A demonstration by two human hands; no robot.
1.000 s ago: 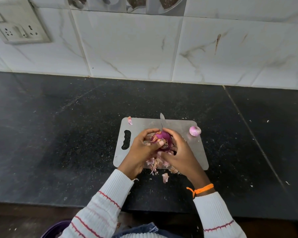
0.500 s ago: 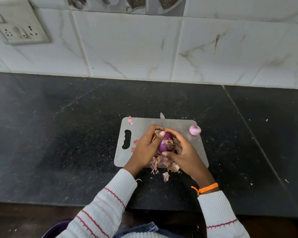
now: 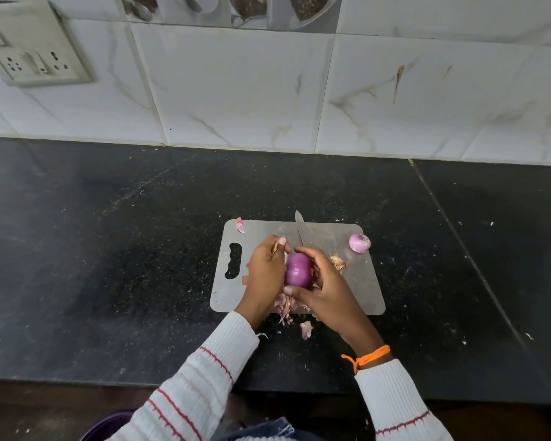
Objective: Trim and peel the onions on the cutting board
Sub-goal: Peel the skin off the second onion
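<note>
A purple onion (image 3: 298,270) with smooth bare skin is held just above the grey cutting board (image 3: 357,288). My right hand (image 3: 323,289) grips it from the right, thumb under and fingers over. My left hand (image 3: 266,275) is against its left side and pinches a strip of dry skin near the fingertips. A knife (image 3: 301,232) lies on the board behind the hands, its tip pointing away and its handle hidden. A small peeled onion (image 3: 359,243) sits at the board's far right corner. Loose peels (image 3: 287,308) lie under my hands.
The board lies on a black stone counter (image 3: 109,265) backed by a white tiled wall with a socket plate (image 3: 32,55) at upper left. A trimmed root end (image 3: 337,261) and a peel scrap (image 3: 240,225) lie on the board. A peel (image 3: 306,329) lies on the counter.
The onion has turned in my hands and more skin has come off, so its smooth purple side now shows. My left hand has pulled away to the left with a strip of peel.
</note>
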